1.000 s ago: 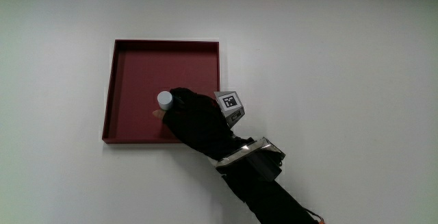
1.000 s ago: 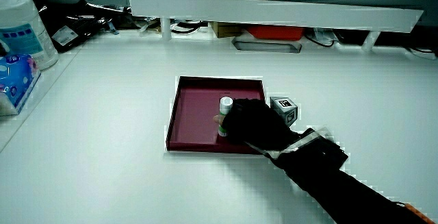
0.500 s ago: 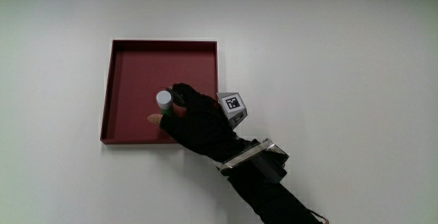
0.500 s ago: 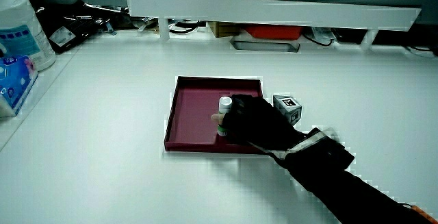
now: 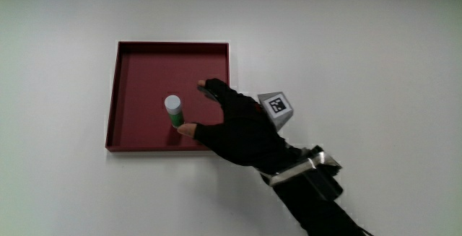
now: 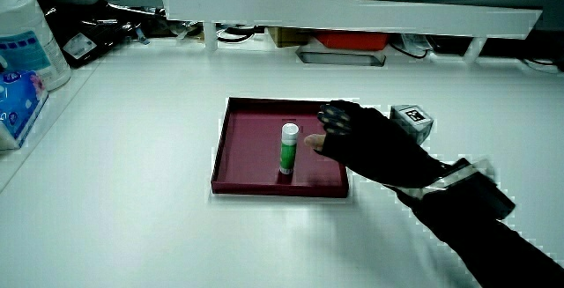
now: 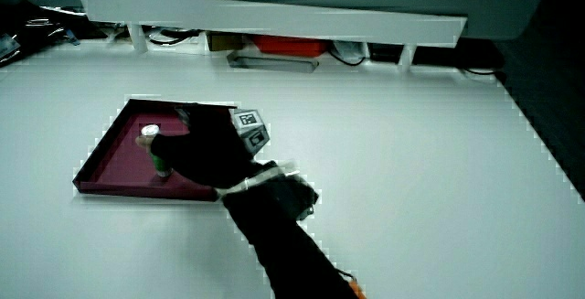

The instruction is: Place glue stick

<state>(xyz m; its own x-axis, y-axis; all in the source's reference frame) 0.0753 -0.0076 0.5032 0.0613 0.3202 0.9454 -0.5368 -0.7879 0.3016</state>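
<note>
Black-gloved, your hand sits over the tray's near corner, fingers spread and holding nothing, thumb tip just beside the glue stick. The stick stands upright in the dark red tray, long axis vertical, white cap up, green body below, as a side view shows. Its label can't be read.
</note>
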